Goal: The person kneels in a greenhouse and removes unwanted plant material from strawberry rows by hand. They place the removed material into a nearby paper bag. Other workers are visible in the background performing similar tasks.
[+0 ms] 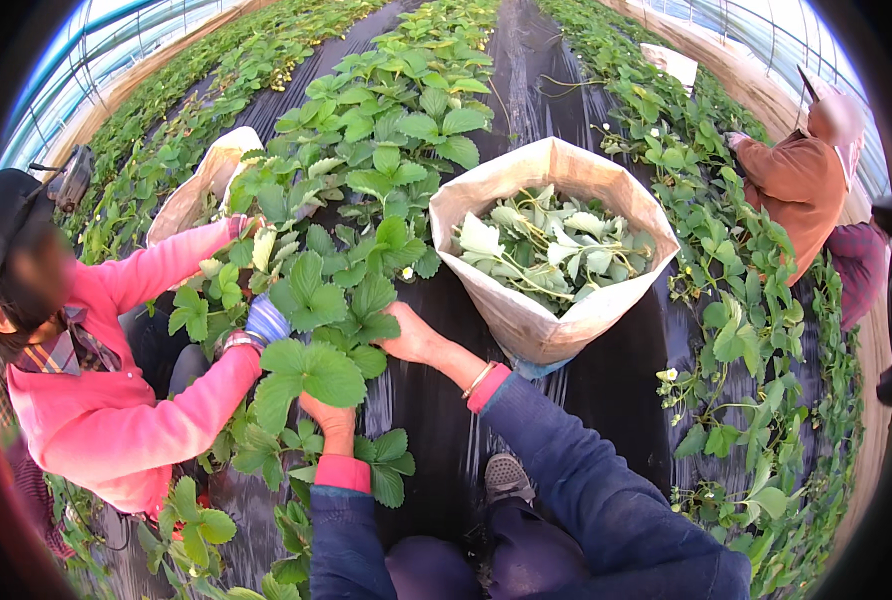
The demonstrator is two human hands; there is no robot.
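Strawberry plants (386, 191) with broad toothed leaves grow in a row in front of me. My left hand (331, 415) reaches in under a large strawberry leaf (317, 373), which hides its fingertips. Higher up and to the right, my right hand (410, 334) reaches into the same row from the side. Leaves cover its fingertips, so whether it grips a stem does not show. Close to my right hand stands a white woven sack (491, 294), its top wide open. Cut strawberry leaves and stems (558, 247) fill much of it. A small white flower (407, 273) shows near my right hand.
Across the row, a person in a pink cardigan (108, 420) works among the leaves, one hand in a striped glove (267, 319). Beside them is another sack (202, 184). A person in brown (795, 184) bends over the right row. Black plastic mulch (603, 405) covers the ground.
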